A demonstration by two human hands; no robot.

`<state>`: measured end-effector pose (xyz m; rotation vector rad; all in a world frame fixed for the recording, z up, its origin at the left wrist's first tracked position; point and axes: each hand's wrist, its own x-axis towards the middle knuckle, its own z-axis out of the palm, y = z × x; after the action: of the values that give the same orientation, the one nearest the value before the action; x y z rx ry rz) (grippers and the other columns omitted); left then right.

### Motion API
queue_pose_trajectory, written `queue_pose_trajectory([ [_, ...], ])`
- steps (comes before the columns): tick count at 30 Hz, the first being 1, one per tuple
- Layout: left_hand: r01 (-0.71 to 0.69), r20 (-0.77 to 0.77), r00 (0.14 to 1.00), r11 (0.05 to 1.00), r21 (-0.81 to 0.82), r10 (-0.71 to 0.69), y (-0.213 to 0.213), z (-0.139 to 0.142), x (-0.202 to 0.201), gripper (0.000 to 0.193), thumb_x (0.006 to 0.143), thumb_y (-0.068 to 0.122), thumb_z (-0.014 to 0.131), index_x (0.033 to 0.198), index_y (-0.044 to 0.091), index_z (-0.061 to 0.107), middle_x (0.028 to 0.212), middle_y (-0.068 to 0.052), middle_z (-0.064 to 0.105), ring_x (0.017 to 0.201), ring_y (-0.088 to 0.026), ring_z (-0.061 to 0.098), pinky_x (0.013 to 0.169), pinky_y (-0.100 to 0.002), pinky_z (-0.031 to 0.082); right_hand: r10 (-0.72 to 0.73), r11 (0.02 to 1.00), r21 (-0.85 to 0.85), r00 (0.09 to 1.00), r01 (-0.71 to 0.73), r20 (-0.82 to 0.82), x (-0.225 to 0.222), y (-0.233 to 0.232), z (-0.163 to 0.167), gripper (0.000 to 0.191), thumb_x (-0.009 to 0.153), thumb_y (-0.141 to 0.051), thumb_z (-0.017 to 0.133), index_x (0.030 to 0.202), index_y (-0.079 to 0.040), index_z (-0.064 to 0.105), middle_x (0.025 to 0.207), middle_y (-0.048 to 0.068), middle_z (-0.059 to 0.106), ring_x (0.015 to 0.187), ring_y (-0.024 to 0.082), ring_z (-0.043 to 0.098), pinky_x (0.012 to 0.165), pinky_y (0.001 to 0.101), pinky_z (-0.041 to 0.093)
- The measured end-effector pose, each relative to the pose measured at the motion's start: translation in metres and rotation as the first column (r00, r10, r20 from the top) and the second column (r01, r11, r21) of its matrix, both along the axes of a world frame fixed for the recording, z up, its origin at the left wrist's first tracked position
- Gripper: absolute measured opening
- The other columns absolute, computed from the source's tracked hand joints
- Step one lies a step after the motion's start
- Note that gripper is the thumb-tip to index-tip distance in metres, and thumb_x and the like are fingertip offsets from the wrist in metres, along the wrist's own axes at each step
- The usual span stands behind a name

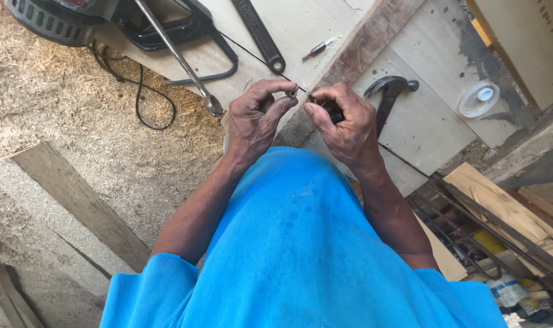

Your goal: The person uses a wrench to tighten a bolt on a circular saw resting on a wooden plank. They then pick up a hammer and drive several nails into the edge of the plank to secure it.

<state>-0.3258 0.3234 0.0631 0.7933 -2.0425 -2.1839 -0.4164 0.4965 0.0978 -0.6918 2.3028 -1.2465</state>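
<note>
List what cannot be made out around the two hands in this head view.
- Small item pinched between the left hand and right hand: too small, covered by fingertips.
- Dark object in the right palm: mostly hidden by the fingers.
- Hammer: handle partly hidden behind the right hand.
- Power tool: cut off by the top edge.
- Thin black cord: its ends cannot be traced.
</note>
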Motion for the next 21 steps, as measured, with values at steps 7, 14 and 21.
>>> queue_pose_trajectory([
  [7, 0.101, -0.096, 0.988, 0.982, -0.158, -0.117, -0.006, 0.009, -0.002, 0.027, 0.093, 0.008, 0.083, 0.119, 0.013, 0.077, 0.100, 0.002, 0.071, 0.079, -0.003, 0.052, 0.068, -0.022, 0.047, -0.001, 0.999, 0.050, 0.975, 0.012, -0.221, 0.003, -0.013, 0.029, 0.019, 0.100, -0.003, 0.079, 0.117, -0.005, 0.071, 0.104, 0.008, 0.068, 0.095, 0.017, 0.071, 0.078, 0.0311, 0.059],
  [14, 0.018, -0.007, 1.000, 0.959, 0.284, -0.016, -0.007, 0.010, -0.001, 0.023, 0.090, 0.003, 0.084, 0.111, 0.007, 0.077, 0.095, -0.002, 0.074, 0.071, -0.003, 0.053, 0.061, -0.017, 0.047, -0.008, 0.999, -0.044, 1.000, 0.007, -0.019, 0.002, 0.004, 0.030, 0.016, 0.102, -0.004, 0.077, 0.117, -0.005, 0.071, 0.104, 0.006, 0.066, 0.089, 0.011, 0.066, 0.073, 0.0273, 0.056],
  [21, 0.006, -0.123, 0.990, 0.862, 0.506, 0.065, 0.011, 0.021, -0.002, 0.035, 0.090, -0.001, 0.078, 0.122, 0.003, 0.066, 0.105, -0.004, 0.076, 0.089, -0.005, 0.068, 0.075, -0.019, 0.056, -0.072, 0.972, -0.206, 0.979, 0.112, 0.189, 0.020, 0.001, 0.017, 0.015, 0.104, -0.010, 0.073, 0.117, -0.004, 0.068, 0.104, 0.004, 0.064, 0.082, 0.006, 0.062, 0.067, 0.0210, 0.052],
])
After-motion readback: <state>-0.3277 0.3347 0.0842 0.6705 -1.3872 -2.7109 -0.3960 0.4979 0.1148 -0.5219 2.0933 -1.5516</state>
